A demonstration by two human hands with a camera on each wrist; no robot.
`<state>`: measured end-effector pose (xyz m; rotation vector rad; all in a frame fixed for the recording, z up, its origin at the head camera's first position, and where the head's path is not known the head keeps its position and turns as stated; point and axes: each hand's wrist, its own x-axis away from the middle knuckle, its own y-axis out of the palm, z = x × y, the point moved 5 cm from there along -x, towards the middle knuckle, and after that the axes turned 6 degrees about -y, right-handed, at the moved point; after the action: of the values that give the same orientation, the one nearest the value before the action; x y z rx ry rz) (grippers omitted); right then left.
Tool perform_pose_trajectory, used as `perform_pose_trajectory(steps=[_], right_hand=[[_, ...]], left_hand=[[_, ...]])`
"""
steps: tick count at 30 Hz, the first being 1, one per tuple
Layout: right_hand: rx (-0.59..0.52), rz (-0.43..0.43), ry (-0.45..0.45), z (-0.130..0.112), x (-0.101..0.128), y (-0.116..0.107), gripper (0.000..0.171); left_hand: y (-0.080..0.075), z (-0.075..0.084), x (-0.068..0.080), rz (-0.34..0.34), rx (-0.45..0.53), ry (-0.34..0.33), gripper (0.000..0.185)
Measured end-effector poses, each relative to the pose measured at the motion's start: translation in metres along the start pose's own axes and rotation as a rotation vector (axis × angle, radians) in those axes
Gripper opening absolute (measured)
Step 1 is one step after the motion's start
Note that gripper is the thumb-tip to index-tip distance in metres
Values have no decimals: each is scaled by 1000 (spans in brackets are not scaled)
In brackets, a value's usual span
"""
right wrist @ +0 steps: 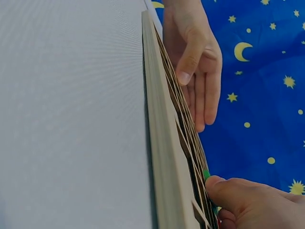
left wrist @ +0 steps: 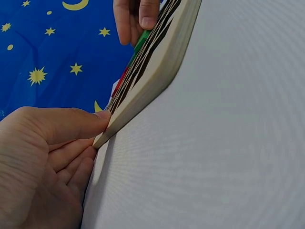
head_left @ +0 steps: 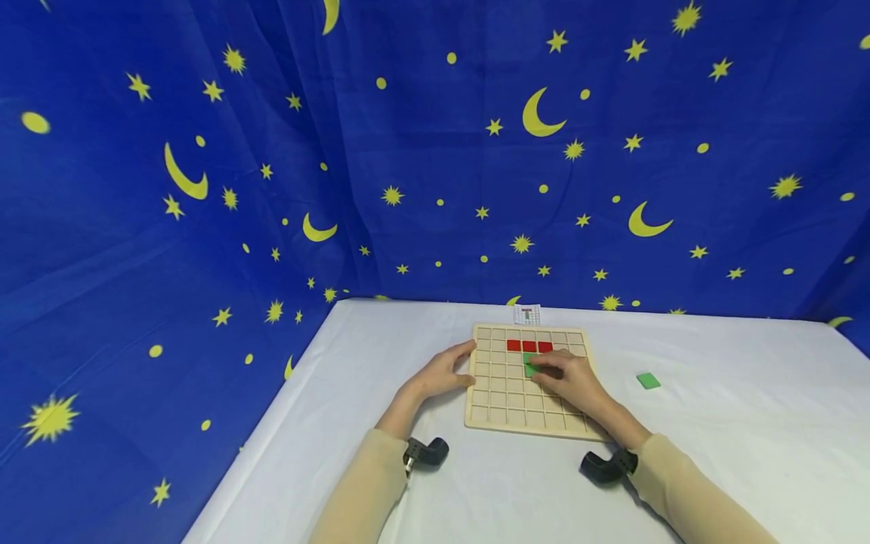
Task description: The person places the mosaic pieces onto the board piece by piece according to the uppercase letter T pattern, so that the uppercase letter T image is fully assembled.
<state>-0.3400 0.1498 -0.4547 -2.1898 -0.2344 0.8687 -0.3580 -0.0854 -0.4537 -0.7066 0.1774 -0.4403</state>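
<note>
Three red tiles (head_left: 529,346) sit in the wooden grid board (head_left: 503,412) – done. Right hand (head_left: 569,378) pinches a green tile (head_left: 529,367) into a cell below them at centre frame, left hand (head_left: 445,372) w/ straight fingers steadies the board's edge. One spare green tile (head_left: 648,381) waits on the table (head_left: 381,363), right of frame – most cells still unfilled.

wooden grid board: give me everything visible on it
The wooden grid board is a pale, light-wood square tray with rounded corners and a raised lattice of small square cells. It lies flat on the white table. Three red tiles fill a row near its far edge. The left hand rests against its left edge, thumb on the rim. The right hand presses a green tile into a cell just below the reds. Most other cells look empty.
</note>
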Motion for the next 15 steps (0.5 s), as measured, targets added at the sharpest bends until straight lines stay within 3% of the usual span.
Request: perform_pose_trajectory(steps=[15], right_hand=[[61,-29,-67,-4,1,0,33]], left_hand=[[0,-2,-1,-6,5,2,71]])
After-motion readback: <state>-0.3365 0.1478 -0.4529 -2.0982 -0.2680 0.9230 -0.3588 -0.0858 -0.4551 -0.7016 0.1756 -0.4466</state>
